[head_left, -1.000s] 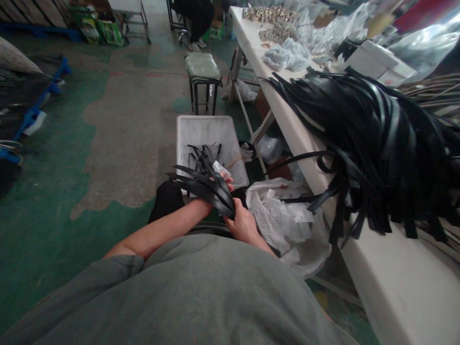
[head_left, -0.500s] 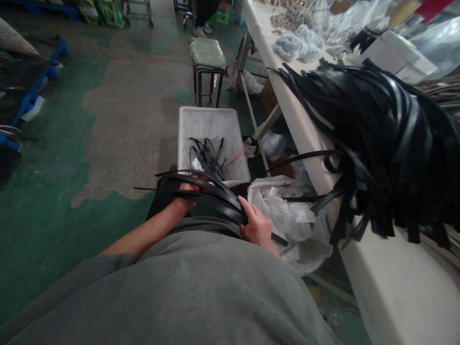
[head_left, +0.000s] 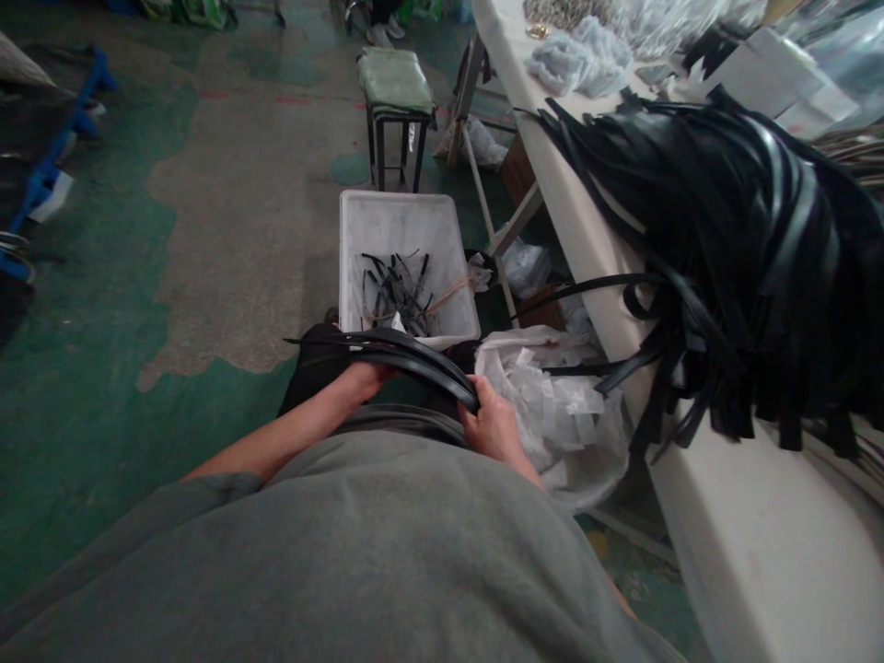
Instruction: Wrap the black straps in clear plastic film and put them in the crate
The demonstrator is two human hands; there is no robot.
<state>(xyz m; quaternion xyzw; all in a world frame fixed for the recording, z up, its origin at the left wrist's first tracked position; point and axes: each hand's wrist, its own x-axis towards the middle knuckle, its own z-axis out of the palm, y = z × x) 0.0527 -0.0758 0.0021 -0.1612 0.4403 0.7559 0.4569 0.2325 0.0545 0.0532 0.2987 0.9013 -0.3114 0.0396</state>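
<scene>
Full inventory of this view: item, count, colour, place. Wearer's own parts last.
Held strips: several, black, between the hands
Strip pile: many, black, on bench
Workbench: one, white-topped, right
Plastic bin: one, white, ahead
Thin strips: several, black, in bin
Plastic bag: one, whitish, beside bench, holding white scraps
Stool: one, pale green seat, beyond bin
Crumpled plastic: uncountable, bluish grey, on bench
Box: one, white, behind pile
Pallet: one, blue, far left
Shoes: two, pale, another person's, top centre
Far clutter: too blurred to count
Shirt: one, grey-green, bottom
Left hand: one, bare, at held strips, fingers mostly hidden
Right hand: one, bare, gripping strips' right end
</scene>
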